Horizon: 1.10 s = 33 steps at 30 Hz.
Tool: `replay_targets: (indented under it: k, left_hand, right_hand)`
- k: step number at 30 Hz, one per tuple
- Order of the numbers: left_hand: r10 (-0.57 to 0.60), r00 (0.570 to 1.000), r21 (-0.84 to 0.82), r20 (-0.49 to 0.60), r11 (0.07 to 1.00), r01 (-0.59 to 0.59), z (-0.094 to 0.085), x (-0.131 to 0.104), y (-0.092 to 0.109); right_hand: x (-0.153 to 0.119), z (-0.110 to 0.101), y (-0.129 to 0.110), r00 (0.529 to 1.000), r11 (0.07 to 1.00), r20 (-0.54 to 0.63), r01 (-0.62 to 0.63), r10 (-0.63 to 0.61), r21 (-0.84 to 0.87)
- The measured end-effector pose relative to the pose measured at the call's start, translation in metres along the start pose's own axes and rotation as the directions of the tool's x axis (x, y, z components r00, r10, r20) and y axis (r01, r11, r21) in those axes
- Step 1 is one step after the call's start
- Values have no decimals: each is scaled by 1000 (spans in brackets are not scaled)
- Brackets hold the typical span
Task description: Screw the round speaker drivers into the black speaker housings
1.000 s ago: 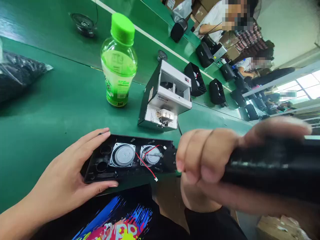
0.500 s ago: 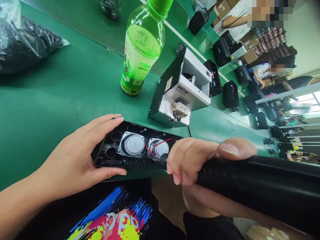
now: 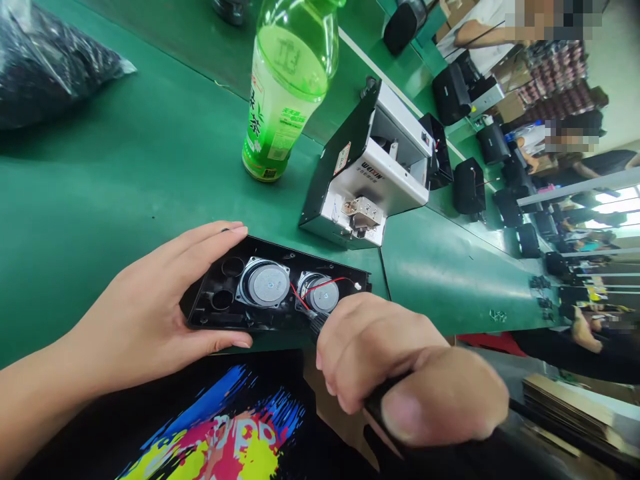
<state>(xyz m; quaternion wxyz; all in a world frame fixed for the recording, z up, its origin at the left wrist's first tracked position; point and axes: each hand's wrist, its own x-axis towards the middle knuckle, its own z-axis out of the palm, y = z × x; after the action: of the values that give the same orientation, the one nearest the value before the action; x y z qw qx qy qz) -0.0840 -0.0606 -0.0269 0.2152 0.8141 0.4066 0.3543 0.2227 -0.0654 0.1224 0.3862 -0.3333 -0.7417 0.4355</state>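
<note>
My left hand (image 3: 145,300) grips the left end of a black speaker housing (image 3: 307,252), fingers over its far edge and thumb along the near edge. Two round speaker drivers, a left one (image 3: 270,285) and a smaller-looking right one (image 3: 325,295), sit inside it. Red wires run between them to a small white connector (image 3: 357,286). Wrapped round a black electric screwdriver (image 3: 318,325), my right hand (image 3: 390,353) holds its ribbed nose down at the housing's near edge, between the drivers. The tip itself is hidden from me.
Beyond the housing stand a silver and black WEIXIN machine (image 3: 370,173) and a green-capped tea bottle (image 3: 287,100). A plastic bag of black parts (image 3: 55,73) lies at far left. More black speaker housings (image 3: 469,187) line the green bench, with people working along it.
My right hand has moved down and left, and the screwdriver has swung so its handle points more towards me. Its nose has shifted slightly left. My left hand keeps its grip.
</note>
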Motion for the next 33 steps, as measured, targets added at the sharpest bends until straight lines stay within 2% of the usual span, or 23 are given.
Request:
replay_targets:
  k: [5,7,10,13,15,18,23,24,26,28,33]
  left_hand:
    - [-6,1000,-24,-3,1000,6,-1,-1,2]
    - [-30,1000,-40,6,999,30,-1,-2,2]
    - [-46,999,-47,11,998,46,0,-3,1]
    - [-40,999,-48,9,998,41,0,-3,-1]
    - [-46,999,-49,13,998,47,1,-3,-2]
    - [-71,996,-36,51,997,72,0,-5,-5]
    - [-126,990,-8,56,992,126,1,-10,-8]
    - [-147,987,-10,61,989,148,2,-11,-7]
    - [-173,981,-21,86,984,176,5,-12,-6]
    - [-179,976,-33,122,982,185,7,-13,-5]
    - [-194,967,-81,166,974,210,2,-13,0]
  right_hand:
    - [-28,-2,3,975,987,151,161,-163,27]
    - [-35,5,1,988,991,69,135,-136,12]
    - [-37,19,-4,988,998,-141,65,-65,-6]
    - [-23,22,-10,988,1000,-154,-5,1,-23]
    - [-5,16,-14,987,998,-151,-54,48,-39]
    - [20,0,-23,975,997,-217,-65,54,-47]
    - [26,-29,-36,930,997,-368,4,-31,-73]
    - [26,-34,-34,903,996,-422,52,-79,-75]
    - [31,-43,-24,821,981,-538,181,-192,-75]
    - [43,-50,-7,756,954,-593,291,-277,-74]
    - [69,-52,29,777,944,-571,331,-265,13]
